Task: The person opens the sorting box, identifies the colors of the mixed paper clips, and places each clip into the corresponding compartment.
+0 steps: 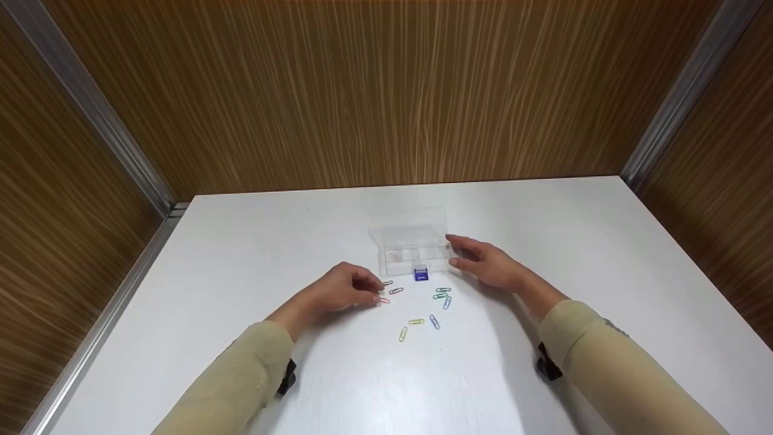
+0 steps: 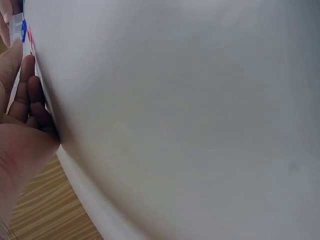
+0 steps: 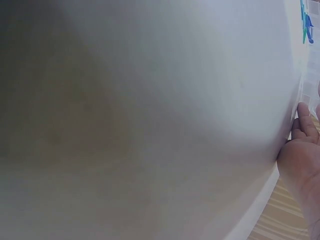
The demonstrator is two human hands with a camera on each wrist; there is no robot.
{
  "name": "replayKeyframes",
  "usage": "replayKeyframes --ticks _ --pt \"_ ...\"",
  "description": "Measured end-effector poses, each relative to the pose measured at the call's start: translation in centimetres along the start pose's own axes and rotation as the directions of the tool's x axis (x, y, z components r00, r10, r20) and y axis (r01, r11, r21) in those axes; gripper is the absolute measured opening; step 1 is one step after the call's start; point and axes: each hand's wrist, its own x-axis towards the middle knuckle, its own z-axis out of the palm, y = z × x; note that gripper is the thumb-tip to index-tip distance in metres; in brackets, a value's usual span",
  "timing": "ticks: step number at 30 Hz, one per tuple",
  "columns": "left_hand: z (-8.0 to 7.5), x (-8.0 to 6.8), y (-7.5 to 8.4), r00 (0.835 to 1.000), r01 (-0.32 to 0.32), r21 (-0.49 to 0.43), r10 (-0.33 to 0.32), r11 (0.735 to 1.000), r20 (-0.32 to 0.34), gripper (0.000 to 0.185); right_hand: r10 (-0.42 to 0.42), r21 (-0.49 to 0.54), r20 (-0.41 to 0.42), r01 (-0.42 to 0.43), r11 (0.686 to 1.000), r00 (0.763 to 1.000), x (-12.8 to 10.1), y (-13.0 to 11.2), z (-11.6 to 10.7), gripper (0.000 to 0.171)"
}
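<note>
Several small coloured wire paper clips [image 1: 423, 305] lie scattered on the white tabletop [image 1: 241, 254], just in front of a clear plastic compartment box [image 1: 413, 248] whose lid is folded open behind it. A small blue block [image 1: 421, 275] sits at the front edge of the box, touching it or just beside it.

The left hand [image 1: 338, 293] rests on the tabletop in front and to the left of the box, its fingers curled down toward a red paper clip [image 1: 384, 300] and its pink neighbour [image 1: 396, 290]; whether the fingertips already pinch one cannot be told, and the left wrist view shows only curled fingers [image 2: 22, 95] against the white surface. The right hand [image 1: 486, 263] lies at the right end of the box with fingers relaxed and nearly straight, touching or very near its wall, its grip closed on nothing.

The clips look very light, stiff and smooth, lying flat, so they will likely slide rather than lift; a fingertip pinch at one rounded end, or dragging one first, seems best. The box looks light and thin-walled, likely to skid unless steadied at its side.
</note>
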Motion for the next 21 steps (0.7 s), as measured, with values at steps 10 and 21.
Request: replayKeyframes --ticks 10,21 --pt "0.1 -0.02 0.33 1.0 -0.028 0.039 0.028 0.999 0.011 0.017 -0.02 -0.022 -0.001 0.02 1.0 1.0 0.08 -0.01 -0.08 0.066" --pt "0.32 0.16 0.29 1.0 0.011 0.067 -0.012 0.998 0.007 0.014 0.001 -0.022 0.003 -0.001 1.0 1.0 0.09 0.04 0.05 0.067"
